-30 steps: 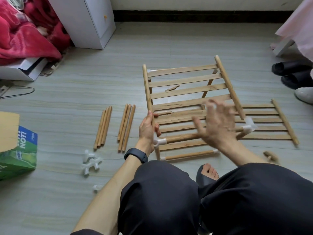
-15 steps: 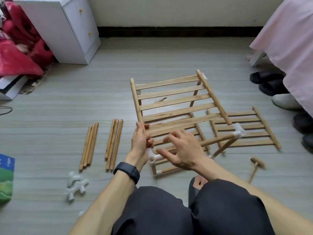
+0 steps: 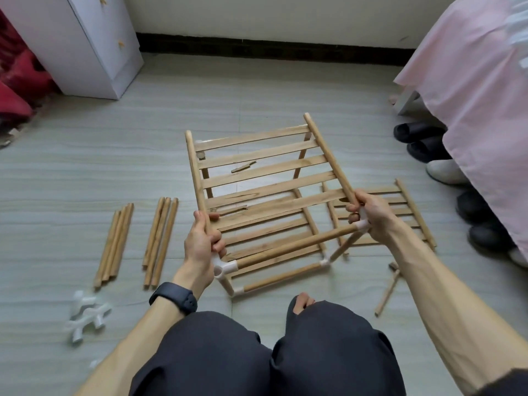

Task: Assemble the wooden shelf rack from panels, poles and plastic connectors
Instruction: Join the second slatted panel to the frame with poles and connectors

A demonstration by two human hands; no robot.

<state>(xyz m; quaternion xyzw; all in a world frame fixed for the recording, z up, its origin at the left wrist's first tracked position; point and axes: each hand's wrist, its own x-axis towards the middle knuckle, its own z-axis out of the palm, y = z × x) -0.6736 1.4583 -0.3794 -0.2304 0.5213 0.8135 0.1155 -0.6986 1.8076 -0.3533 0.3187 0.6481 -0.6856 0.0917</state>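
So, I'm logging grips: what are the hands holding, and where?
Both grip the slatted panel: left hand round its left rail's near end, right hand round the right rail's.

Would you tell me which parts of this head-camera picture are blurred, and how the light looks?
Head view: the loose connectors at lower left are smeared; the left hand, right hand and the panel they grip are fairly sharp; light is soft and even, without glare or hard shadows.
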